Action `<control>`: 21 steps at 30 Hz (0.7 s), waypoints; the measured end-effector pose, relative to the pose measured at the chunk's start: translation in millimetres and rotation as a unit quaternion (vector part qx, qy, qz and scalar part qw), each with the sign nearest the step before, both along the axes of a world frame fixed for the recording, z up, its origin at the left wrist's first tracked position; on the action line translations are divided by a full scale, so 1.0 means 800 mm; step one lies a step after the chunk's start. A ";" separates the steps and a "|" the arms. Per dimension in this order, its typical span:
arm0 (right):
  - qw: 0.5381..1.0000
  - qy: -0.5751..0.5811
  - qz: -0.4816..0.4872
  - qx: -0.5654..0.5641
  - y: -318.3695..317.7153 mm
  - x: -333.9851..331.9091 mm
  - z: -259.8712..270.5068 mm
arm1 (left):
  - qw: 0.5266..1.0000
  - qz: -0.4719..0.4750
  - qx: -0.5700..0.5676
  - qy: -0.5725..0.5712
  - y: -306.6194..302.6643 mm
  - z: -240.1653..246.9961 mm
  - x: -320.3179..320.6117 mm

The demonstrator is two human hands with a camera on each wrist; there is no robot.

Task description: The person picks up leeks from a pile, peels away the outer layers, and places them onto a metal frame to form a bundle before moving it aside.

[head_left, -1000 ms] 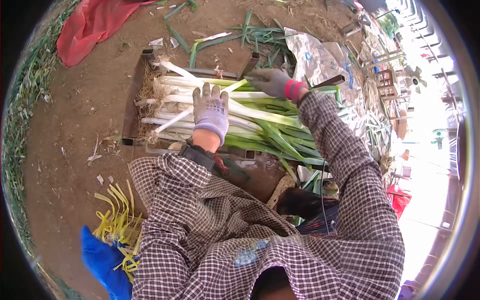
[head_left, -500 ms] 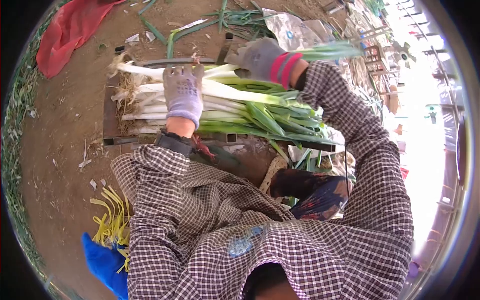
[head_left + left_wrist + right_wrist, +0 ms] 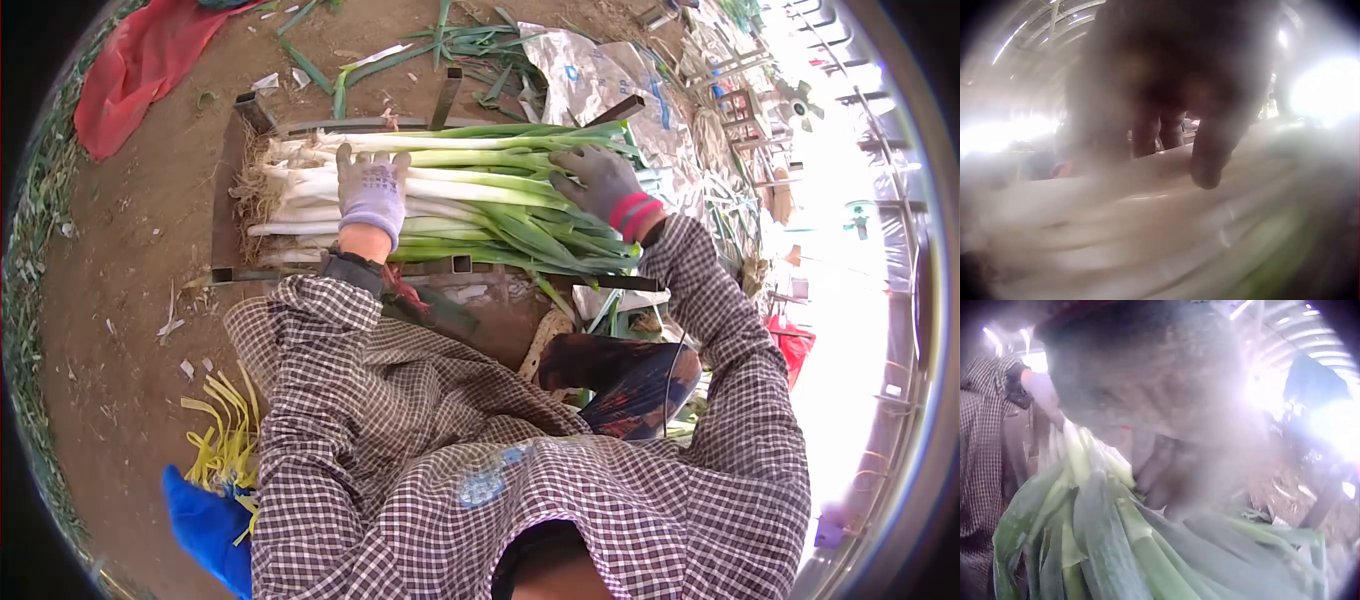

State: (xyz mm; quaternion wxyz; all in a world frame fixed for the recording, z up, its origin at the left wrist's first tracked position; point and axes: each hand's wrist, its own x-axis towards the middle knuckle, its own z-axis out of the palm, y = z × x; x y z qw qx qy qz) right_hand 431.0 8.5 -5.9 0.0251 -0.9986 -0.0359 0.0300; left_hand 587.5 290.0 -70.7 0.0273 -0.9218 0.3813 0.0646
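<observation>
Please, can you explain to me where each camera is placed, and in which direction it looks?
Head: on the head, looking forward and down at the leeks; both hands, sleeves and shirt front show.
Left wrist: on that wrist, looking past the left hand over white stalks; its dark, blurred fingers show.
Right wrist: on that wrist, looking past the right hand over green leaves; that hand, the left hand and a sleeve show.
Shared: head and right wrist both show both hands.

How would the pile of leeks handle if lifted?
The leeks look stiff along their straight white shanks, but the green leaves bend and fan out, so likely floppy. No tie shows; they'd probably slide apart.
</observation>
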 end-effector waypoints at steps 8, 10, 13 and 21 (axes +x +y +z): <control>0.993 -0.059 0.009 -0.103 0.082 0.001 -0.034 | 0.999 -0.022 0.009 -0.045 -0.006 -0.017 -0.001; 0.992 -0.091 -0.016 -0.088 0.088 -0.002 -0.038 | 0.997 -0.061 -0.005 -0.049 -0.005 0.000 -0.003; 0.987 -0.113 -0.049 -0.099 0.104 -0.007 -0.052 | 0.991 -0.101 -0.034 -0.082 -0.003 0.005 -0.004; 0.974 -0.219 -0.050 -0.018 0.102 -0.028 -0.053 | 0.987 -0.115 -0.113 0.023 0.030 0.034 -0.006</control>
